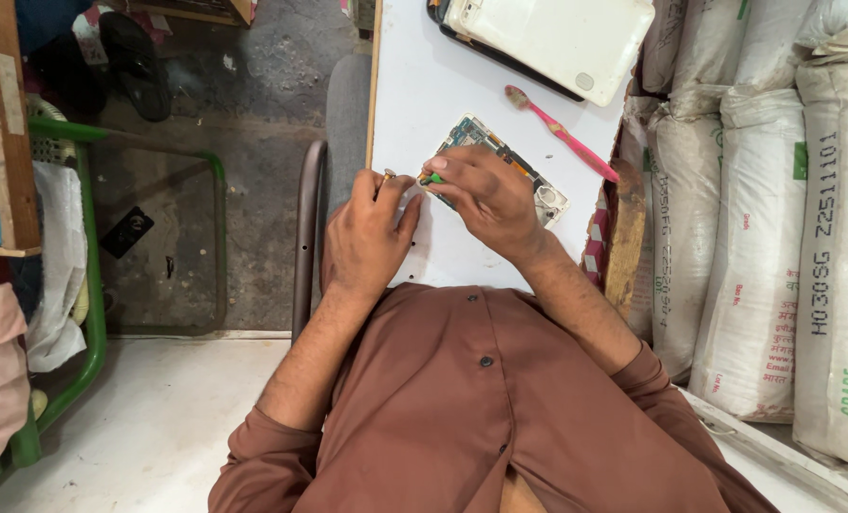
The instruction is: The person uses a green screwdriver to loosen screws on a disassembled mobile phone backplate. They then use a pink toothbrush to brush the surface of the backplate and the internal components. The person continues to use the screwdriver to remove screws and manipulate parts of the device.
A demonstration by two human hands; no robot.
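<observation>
The circuit board point(500, 169) lies on the white table point(414, 85), partly under the right hand point(485, 195). That hand pinches a green-tipped tool point(431, 178) at the board's near edge. The left hand point(367, 233), just beside it, grips a small brown-tipped tool point(387, 176).

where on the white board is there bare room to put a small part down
Bare white board runs between its left edge and the circuit board, below the white tablet shell. Crowded where left hand and right hand meet, and by the pink toothbrush.
</observation>
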